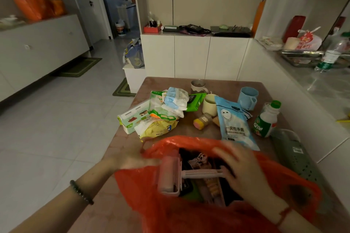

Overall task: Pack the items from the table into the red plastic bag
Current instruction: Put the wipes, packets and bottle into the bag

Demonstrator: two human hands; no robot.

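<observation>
The red plastic bag [189, 212] lies open on the near end of the brown table [204, 130]. My left hand [132, 159] grips the bag's left rim and holds it open. My right hand [244, 168] is closed on the handle of a pink lint roller [170, 174], whose head sits in the bag's mouth above dark packets inside. Still on the table: a blue glove packet [233, 125], a green-white bottle [267, 119], a small jar [201, 121], a cream mug [209, 104], a blue cup [247, 98], a grey mug [198, 85], a green wipes pack [195, 100] and a pile of snack packets [161, 117].
A grey-green power strip [297, 155] lies at the table's right edge. White cabinets [191, 55] stand behind the table, a counter [322, 81] with a tray and bottle to the right. Tiled floor [56, 128] opens to the left.
</observation>
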